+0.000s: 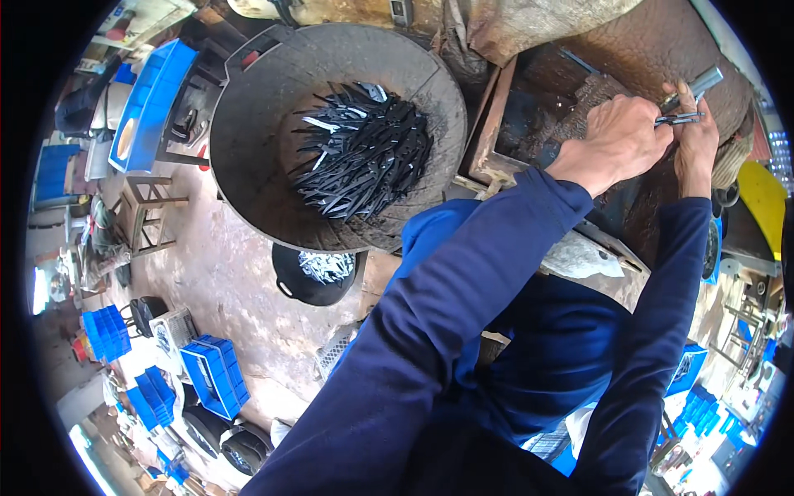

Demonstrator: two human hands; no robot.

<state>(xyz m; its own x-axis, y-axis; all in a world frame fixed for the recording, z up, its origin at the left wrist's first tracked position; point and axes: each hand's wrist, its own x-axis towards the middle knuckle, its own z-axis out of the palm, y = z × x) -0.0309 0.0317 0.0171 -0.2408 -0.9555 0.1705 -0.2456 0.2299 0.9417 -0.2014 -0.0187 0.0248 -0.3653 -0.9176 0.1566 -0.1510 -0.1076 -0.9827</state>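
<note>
My left hand (pixel 612 140) is closed in a fist at the upper right. Thin dark metal pieces (pixel 680 119) with narrow ends stick out from its fingers toward my right hand. My right hand (pixel 697 147) is bent around the same pieces, its fingertips just beside a grey metal cylinder (pixel 705 81) fixed above the work trough. How many pieces are between the hands is hidden. To the left, a wide dark round basin (pixel 248 140) holds a heap of long, slim black metal pieces (pixel 364 153), a few of them shiny.
Below the basin stands a small black tub (pixel 289 277) with shiny silver pieces (pixel 326 266). A wet, brown-crusted trough with a wooden rim (pixel 496 165) lies under my hands. Blue crates (pixel 215 376) and a wooden stool (pixel 149 211) stand on the floor at left.
</note>
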